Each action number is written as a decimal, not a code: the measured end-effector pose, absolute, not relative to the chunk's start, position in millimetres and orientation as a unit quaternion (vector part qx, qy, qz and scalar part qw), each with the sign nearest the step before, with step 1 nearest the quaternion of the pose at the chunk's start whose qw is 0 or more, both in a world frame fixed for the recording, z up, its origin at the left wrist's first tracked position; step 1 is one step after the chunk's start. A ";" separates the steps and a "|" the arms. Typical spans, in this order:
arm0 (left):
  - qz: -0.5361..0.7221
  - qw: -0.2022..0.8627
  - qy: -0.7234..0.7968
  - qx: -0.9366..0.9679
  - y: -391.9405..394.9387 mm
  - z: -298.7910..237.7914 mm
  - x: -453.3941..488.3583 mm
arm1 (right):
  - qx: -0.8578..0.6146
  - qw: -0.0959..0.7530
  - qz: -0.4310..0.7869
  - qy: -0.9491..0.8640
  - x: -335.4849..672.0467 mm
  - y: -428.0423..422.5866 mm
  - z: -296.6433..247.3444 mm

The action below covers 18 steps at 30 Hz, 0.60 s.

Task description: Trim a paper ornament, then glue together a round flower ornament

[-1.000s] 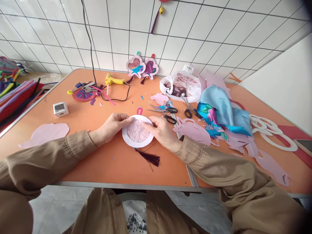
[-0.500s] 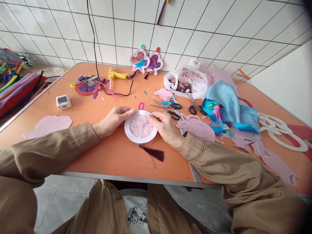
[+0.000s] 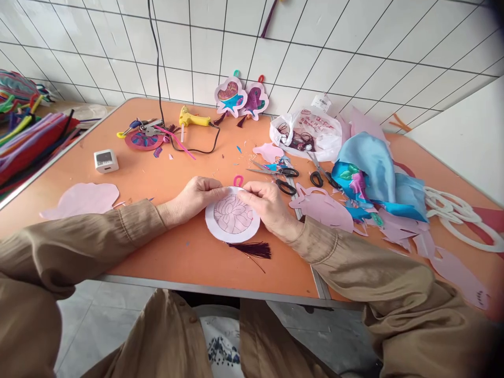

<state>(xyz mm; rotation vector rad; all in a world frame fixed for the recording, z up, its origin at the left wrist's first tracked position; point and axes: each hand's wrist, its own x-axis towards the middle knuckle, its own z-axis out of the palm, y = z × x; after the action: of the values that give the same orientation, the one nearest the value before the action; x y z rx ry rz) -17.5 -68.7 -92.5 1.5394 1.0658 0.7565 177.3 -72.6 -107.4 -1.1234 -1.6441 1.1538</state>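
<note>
Between my two hands is a round paper ornament [image 3: 233,216] with a white rim and a pink centre drawn with flower lines. My left hand [image 3: 195,198] pinches its upper left edge, thumb toward the top. At its upper right edge, my right hand [image 3: 270,205] grips it between thumb and fingers. A pink loop [image 3: 238,180] sticks up from the top, between the hands. From the bottom a dark purple tassel [image 3: 252,250] trails to the right over the table. Some fingertips are hidden behind the ornament.
Black-handled scissors [image 3: 285,178] lie beyond my right hand, near a second pair [image 3: 317,177]. A yellow glue gun [image 3: 195,119] with a cord, a white cube [image 3: 105,161], two finished ornaments [image 3: 231,97], a plastic bag [image 3: 323,134], blue cloth [image 3: 368,163] and pink scraps [image 3: 325,209] surround the work area.
The ornament is slightly lower and tilted differently, with both hands still on it. My left hand has come closer to the top loop, and the tassel lies flatter. The view has shifted a little.
</note>
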 end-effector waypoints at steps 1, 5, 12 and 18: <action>0.321 0.538 0.443 0.641 -68.3 -92.8 -17.6 | -0.442 0.415 0.470 -0.642 177.3 -72.2 -108.3; 0.326 0.540 0.427 0.648 -68.3 -91.9 -17.4 | -0.418 0.444 0.518 -0.599 176.7 -71.4 -107.8; 0.322 0.538 0.434 0.647 -69.7 -89.4 -16.8 | -0.455 0.470 0.489 -0.577 174.6 -74.0 -107.8; 0.313 0.542 0.461 0.629 -67.7 -92.8 -14.4 | -0.410 0.520 0.506 -0.552 176.0 -70.3 -114.9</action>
<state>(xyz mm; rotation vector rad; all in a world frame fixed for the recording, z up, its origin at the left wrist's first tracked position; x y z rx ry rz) -14.4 -67.7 -92.8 1.4947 1.0956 0.7428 176.0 -70.3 -114.9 -0.9839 -1.3228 1.2137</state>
